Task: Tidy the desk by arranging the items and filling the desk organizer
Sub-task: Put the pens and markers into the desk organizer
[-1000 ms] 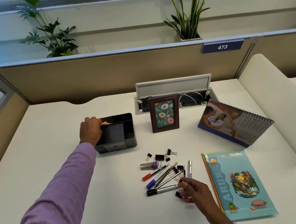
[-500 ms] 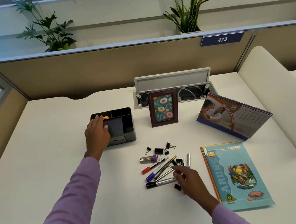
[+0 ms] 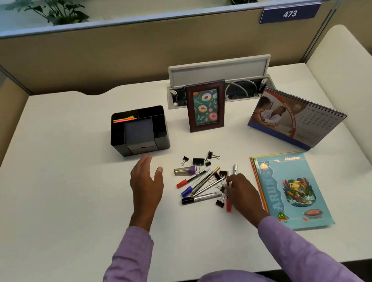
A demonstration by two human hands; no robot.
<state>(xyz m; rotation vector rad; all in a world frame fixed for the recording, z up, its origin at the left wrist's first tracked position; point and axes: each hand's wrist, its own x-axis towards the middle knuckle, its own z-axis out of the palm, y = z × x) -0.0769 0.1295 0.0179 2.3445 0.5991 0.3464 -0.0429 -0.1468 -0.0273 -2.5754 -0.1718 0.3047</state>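
Observation:
A black desk organizer [image 3: 139,132] stands left of centre on the white desk [image 3: 60,200], with coloured sticky tabs in its back left compartment. In front of it lies a loose pile of pens and markers [image 3: 198,184] mixed with several black binder clips [image 3: 198,161]. My left hand [image 3: 146,186] hovers just below the organizer and left of the pile, fingers spread, holding nothing. My right hand [image 3: 242,192] rests on the pile's right edge, fingertips curled among the pens and clips; a red-capped pen [image 3: 228,205] pokes out beneath it. Whether it grips anything is hidden.
A framed doughnut picture [image 3: 206,105] stands behind the pile, in front of an open cable tray [image 3: 219,73]. A spiral desk calendar [image 3: 297,117] stands at the right, with a blue notebook [image 3: 292,189] flat in front of it. Partition walls enclose the desk.
My left hand has left the organizer and moved back toward me, now open beside the pile. My right hand stays on the pile's right edge. The camera tilted down.

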